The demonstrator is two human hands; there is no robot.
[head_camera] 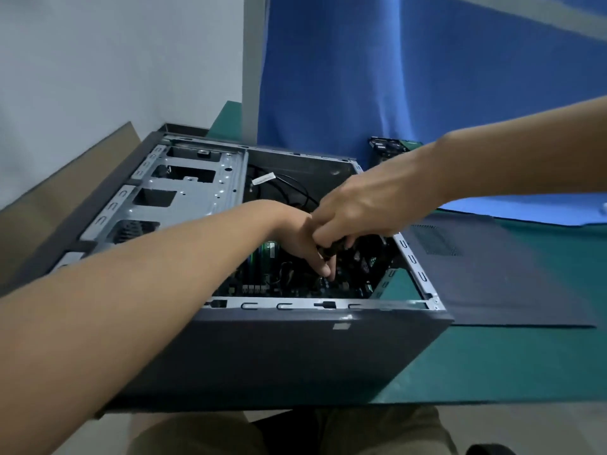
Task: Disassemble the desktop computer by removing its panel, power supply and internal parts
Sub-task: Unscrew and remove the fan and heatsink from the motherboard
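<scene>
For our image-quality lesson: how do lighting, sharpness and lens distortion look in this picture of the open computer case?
Head view: dim, soft light, with the motherboard inside the case in shadow; head view: left hand and right hand slightly soft; head view: wide lens bends the case edges.

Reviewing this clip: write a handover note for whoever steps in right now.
Right hand grips a dark handle over the motherboard. Left hand reaches its fingers down to the board beside it; whether it pinches anything is unclear.
The case lies on its side, open. Side panel is off, flat on the mat to the right. A circuit board lies behind the case.
Left to do: motherboard, memory sticks and cables are in the case.
</scene>
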